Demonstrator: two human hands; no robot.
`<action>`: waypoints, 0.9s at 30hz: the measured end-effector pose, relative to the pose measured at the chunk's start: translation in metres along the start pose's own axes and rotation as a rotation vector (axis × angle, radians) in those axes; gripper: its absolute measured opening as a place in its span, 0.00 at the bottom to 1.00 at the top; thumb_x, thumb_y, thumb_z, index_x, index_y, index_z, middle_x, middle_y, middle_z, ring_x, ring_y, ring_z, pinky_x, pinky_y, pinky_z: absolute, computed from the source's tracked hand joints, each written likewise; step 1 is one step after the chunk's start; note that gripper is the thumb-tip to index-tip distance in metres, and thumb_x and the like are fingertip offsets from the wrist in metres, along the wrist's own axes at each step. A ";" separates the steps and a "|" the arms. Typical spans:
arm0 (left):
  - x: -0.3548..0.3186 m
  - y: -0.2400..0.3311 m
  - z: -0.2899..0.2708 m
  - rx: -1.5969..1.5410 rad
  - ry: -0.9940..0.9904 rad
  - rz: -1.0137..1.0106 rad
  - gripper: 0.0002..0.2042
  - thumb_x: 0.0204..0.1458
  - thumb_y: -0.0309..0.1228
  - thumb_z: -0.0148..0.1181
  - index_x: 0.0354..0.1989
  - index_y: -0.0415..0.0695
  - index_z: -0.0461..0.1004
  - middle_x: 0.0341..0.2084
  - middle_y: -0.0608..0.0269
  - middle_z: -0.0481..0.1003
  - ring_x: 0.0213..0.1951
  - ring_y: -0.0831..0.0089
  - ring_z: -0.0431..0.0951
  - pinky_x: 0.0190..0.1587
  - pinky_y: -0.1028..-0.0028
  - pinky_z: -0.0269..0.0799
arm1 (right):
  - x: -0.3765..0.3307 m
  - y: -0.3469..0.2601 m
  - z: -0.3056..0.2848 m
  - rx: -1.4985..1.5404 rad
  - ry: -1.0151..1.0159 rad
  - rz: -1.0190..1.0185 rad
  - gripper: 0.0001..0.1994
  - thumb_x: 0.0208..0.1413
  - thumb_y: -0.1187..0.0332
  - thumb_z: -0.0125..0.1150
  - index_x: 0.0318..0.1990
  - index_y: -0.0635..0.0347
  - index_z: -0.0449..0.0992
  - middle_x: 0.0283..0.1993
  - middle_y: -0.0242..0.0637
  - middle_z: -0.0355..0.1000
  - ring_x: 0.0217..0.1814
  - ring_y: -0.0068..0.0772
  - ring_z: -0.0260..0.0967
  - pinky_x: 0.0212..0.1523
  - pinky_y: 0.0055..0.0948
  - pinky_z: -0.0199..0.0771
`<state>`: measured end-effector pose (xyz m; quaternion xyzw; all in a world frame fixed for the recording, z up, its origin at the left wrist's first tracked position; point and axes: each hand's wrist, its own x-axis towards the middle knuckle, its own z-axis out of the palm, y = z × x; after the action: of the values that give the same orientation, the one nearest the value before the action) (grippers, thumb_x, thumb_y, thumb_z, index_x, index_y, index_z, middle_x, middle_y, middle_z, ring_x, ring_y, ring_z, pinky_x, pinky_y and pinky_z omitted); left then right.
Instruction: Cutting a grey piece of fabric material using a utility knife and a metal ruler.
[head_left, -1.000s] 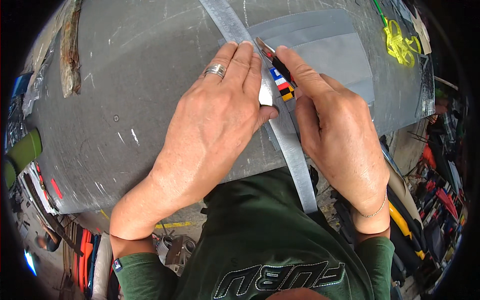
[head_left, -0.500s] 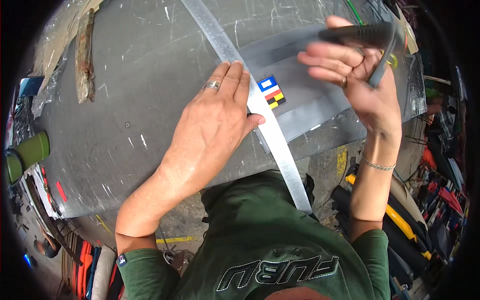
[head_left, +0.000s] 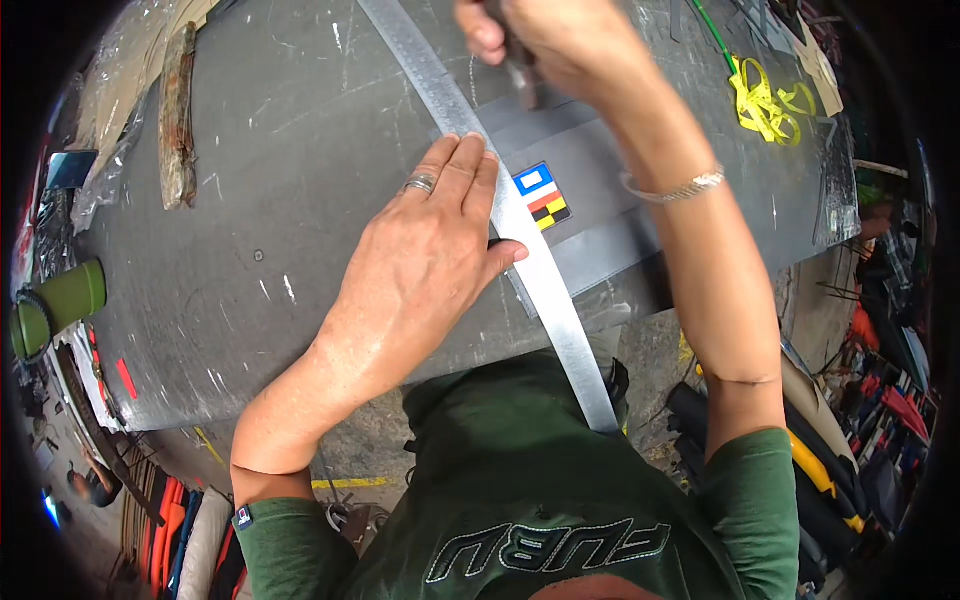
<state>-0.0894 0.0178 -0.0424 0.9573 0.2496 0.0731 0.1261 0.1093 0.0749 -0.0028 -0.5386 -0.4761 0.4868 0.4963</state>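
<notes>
My left hand lies flat, fingers stretched out, pressing on a long metal straightedge that slants across the table. Its thumb rests on the strip too. Under the strip's right side is a grey sheet bearing a small multicoloured patch. Beyond the patch, my right hand is closed round a dark-handled tool, blurred by motion. The tool points down toward the sheet, just right of the straightedge; whether it touches cannot be told. Part of the right hand is cut off by the upper edge.
The dark scratched table holds a rough wooden stick at the left and a tangled yellow tape at the far right. A green roll lies at its left edge. Rolls of material stand below on the right.
My right hand has swung left and away from me, bringing the tool close to the straightedge. The yellow tape shows more fully. My left hand stays on the strip.
</notes>
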 end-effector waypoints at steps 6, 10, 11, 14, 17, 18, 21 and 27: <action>0.003 0.001 -0.004 -0.010 -0.036 -0.013 0.34 0.54 0.43 0.68 0.61 0.26 0.69 0.62 0.40 0.70 0.66 0.50 0.69 0.64 0.61 0.73 | 0.030 0.063 0.025 0.343 0.014 0.139 0.27 0.72 0.39 0.38 0.41 0.56 0.68 0.21 0.27 0.60 0.12 0.21 0.56 0.11 0.25 0.57; 0.005 0.004 -0.004 -0.058 -0.039 -0.046 0.34 0.54 0.44 0.69 0.62 0.32 0.69 0.63 0.44 0.70 0.67 0.48 0.69 0.65 0.58 0.72 | 0.041 0.078 0.022 0.378 0.051 0.173 0.28 0.73 0.40 0.36 0.39 0.57 0.68 0.19 0.27 0.58 0.11 0.22 0.54 0.11 0.27 0.57; 0.007 0.006 -0.005 -0.060 -0.044 -0.043 0.34 0.54 0.44 0.69 0.62 0.32 0.69 0.63 0.44 0.70 0.67 0.48 0.69 0.65 0.58 0.72 | 0.054 0.095 0.017 0.340 -0.047 0.046 0.29 0.72 0.39 0.36 0.36 0.57 0.68 0.17 0.28 0.58 0.10 0.23 0.54 0.11 0.28 0.57; 0.002 0.002 -0.005 -0.058 -0.066 -0.080 0.35 0.53 0.45 0.69 0.63 0.33 0.69 0.63 0.45 0.70 0.67 0.49 0.69 0.65 0.58 0.72 | 0.046 0.080 0.029 0.300 -0.092 0.058 0.32 0.72 0.38 0.35 0.29 0.57 0.67 0.14 0.30 0.57 0.09 0.26 0.53 0.11 0.29 0.56; 0.005 0.003 -0.004 -0.053 -0.066 -0.065 0.35 0.53 0.45 0.70 0.64 0.33 0.69 0.64 0.45 0.69 0.67 0.49 0.68 0.64 0.58 0.72 | 0.039 0.071 0.027 0.280 -0.003 0.174 0.34 0.71 0.36 0.34 0.23 0.56 0.65 0.11 0.33 0.57 0.08 0.27 0.53 0.11 0.30 0.56; 0.005 0.003 -0.004 -0.050 -0.066 -0.064 0.35 0.52 0.45 0.70 0.64 0.33 0.69 0.64 0.45 0.69 0.67 0.49 0.68 0.65 0.58 0.72 | 0.040 0.072 0.027 0.282 -0.002 0.161 0.35 0.70 0.35 0.34 0.21 0.55 0.64 0.10 0.34 0.57 0.08 0.28 0.53 0.11 0.31 0.55; 0.006 0.004 -0.005 -0.048 -0.069 -0.069 0.35 0.52 0.45 0.70 0.64 0.34 0.69 0.64 0.46 0.69 0.67 0.49 0.68 0.65 0.58 0.72 | 0.042 0.071 0.026 0.313 0.017 0.188 0.35 0.70 0.35 0.34 0.22 0.56 0.64 0.10 0.33 0.57 0.08 0.28 0.52 0.11 0.31 0.55; 0.005 0.004 -0.004 -0.061 -0.077 -0.077 0.36 0.51 0.44 0.70 0.64 0.34 0.69 0.64 0.46 0.69 0.67 0.49 0.68 0.65 0.59 0.72 | 0.040 0.071 0.027 0.322 0.027 0.209 0.34 0.70 0.36 0.34 0.22 0.55 0.64 0.10 0.33 0.56 0.07 0.27 0.51 0.10 0.30 0.54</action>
<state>-0.0840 0.0181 -0.0370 0.9449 0.2787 0.0387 0.1673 0.0878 0.1131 -0.0767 -0.5050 -0.3269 0.5984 0.5292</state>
